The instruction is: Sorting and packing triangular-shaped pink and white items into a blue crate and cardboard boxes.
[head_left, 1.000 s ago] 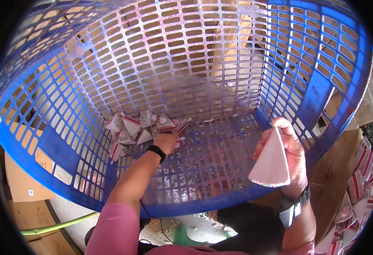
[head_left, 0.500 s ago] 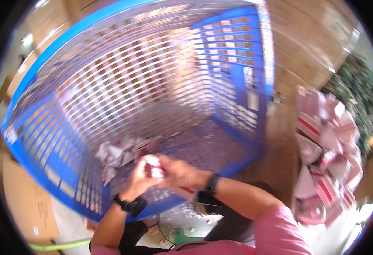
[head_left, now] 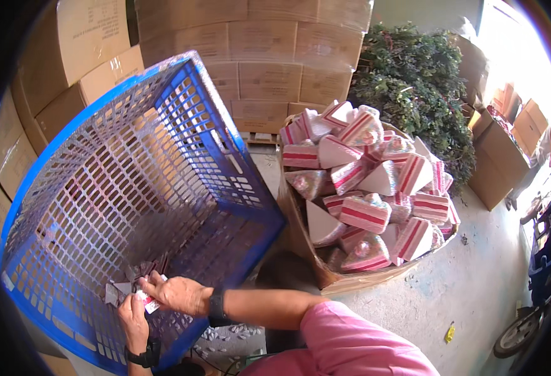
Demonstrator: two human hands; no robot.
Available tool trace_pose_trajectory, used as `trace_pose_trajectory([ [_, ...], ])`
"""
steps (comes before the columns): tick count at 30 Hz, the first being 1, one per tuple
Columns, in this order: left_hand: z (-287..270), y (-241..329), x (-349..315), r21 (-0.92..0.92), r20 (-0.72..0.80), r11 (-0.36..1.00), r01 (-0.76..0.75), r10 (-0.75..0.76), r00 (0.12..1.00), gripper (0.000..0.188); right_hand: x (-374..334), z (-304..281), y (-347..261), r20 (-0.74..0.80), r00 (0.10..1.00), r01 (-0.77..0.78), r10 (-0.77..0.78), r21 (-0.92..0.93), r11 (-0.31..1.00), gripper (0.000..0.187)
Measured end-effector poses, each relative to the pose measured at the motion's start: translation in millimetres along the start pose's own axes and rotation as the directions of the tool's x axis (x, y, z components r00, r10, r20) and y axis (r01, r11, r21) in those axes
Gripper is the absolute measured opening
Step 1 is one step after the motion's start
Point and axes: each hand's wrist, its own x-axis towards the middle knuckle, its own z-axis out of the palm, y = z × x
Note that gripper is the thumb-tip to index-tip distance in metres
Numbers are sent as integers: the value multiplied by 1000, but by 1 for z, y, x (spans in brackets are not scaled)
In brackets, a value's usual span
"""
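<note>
**Wedge caught between both hands**

The left hand (head_left: 134, 321) and right hand (head_left: 178, 293) are grasping a red-and-white wedge (head_left: 150, 304), fingers hiding its long axis. It is showing inside the near edge of the blue basket (head_left: 225, 128), right of the left fingertips, equally near both.

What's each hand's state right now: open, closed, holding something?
Left hand: closed, holding a red-and-white piece.
Right hand: closed on the same piece; the exact finger grip cannot be told.
</note>
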Motion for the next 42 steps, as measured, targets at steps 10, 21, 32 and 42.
trace_pose_trajectory([
  [10,1,49,14,-851,137,494,178,-119,983,28,7,-126,-2,-333,942,112,-30,228,967,61],
  [21,63,-36,29,-79,414,994,74,-34,910,26,-144,-437,40,-874,455,-326,171,15,945,43],
  [32,84,-83,19,3,648,819,574,-439,622,36,-385,-490,69,-941,248,-840,231,-91,534,46],
  [42,101,-60,24,18,581,774,633,-523,624,20,-423,-392,91,-836,132,-991,533,-97,92,60],
])
